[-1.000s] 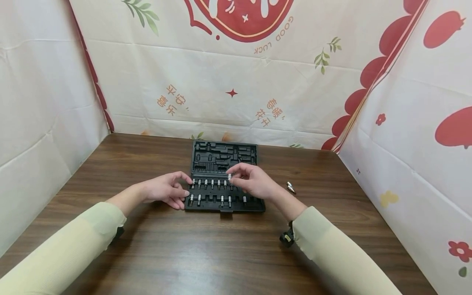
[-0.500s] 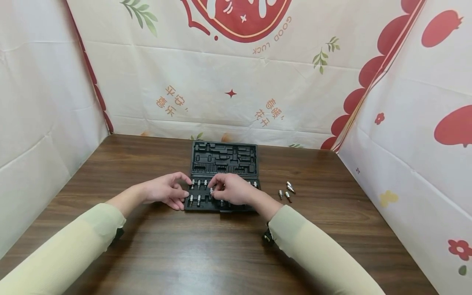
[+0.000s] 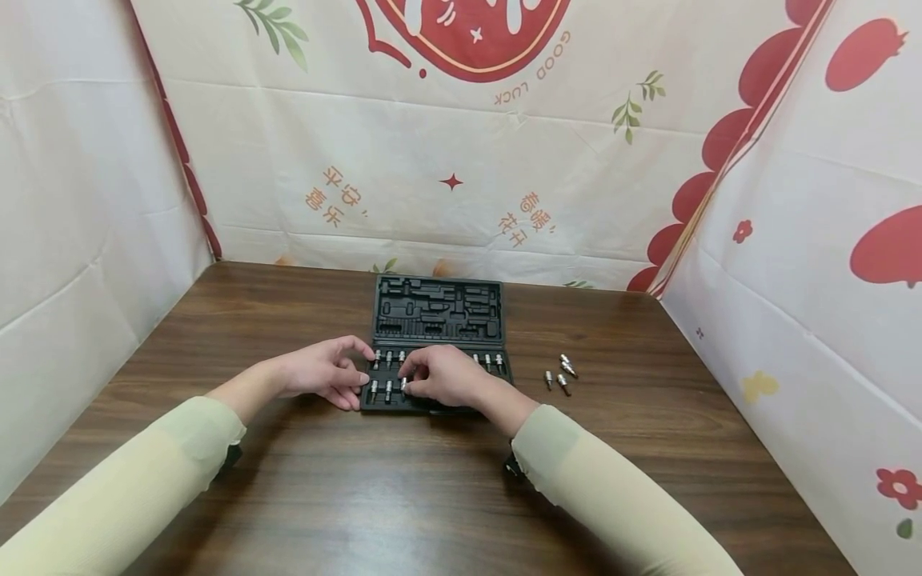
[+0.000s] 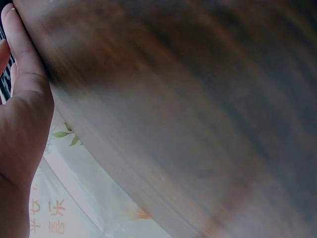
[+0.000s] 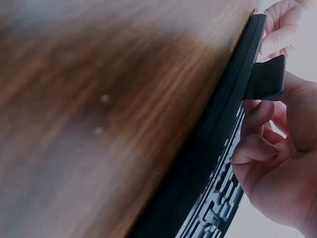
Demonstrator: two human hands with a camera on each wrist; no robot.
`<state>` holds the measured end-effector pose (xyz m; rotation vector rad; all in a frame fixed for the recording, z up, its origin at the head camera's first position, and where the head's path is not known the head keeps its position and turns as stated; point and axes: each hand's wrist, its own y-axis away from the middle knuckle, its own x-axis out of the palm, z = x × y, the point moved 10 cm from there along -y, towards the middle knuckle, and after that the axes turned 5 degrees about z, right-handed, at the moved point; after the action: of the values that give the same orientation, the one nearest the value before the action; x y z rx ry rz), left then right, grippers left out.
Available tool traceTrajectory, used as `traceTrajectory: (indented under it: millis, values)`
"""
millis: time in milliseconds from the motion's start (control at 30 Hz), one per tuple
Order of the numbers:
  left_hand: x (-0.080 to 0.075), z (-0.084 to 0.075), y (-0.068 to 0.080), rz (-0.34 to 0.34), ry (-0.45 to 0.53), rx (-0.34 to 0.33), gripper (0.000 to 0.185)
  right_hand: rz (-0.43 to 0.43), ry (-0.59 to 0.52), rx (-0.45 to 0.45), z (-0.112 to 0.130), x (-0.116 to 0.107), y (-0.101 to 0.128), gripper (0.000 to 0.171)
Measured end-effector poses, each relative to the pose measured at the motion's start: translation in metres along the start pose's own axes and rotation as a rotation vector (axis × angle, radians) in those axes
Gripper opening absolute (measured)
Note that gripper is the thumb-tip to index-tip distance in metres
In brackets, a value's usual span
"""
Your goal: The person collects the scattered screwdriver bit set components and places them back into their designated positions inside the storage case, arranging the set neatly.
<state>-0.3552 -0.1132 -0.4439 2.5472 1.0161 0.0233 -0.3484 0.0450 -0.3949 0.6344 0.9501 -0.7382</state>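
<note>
Head view, case: a black moulded plastic case (image 3: 435,320) lies open at centre frame on the dark wood-grain worktop (image 3: 403,488); its far half shows empty recesses, its near half holds rows of small silvery bits.
Head view, right hand: the right hand (image 3: 441,376) is over the near half, its fingers curled together on a small metal bit (image 3: 404,386) in the lower row.
Head view, left hand: the left hand (image 3: 324,372) rests at the case's left edge, fingers loosely bent and touching it.
Head view, surroundings: loose bits (image 3: 560,374) lie on the worktop at centre right, well apart from the case; printed cloth walls stand behind.
Left wrist view: blurred wood grain fills the frame; the palm sits at the left edge.
Right wrist view: the case's black rim crosses the right side, with curled fingers (image 5: 252,148) above it; the bit is hidden.
</note>
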Motion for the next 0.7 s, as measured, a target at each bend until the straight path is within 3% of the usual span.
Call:
traceTrajectory:
  millis: [467, 700]
  values:
    - [0.0002, 0.0002, -0.0007, 0.000, 0.006, 0.003, 0.050, -0.011, -0.107, -0.003, -0.0064, -0.0001, 0.0036, 0.015]
    - [-0.0009, 0.0017, -0.0012, -0.001, 0.000, -0.004, 0.050, -0.014, -0.096, -0.009, -0.0066, 0.0000, 0.0018, 0.012]
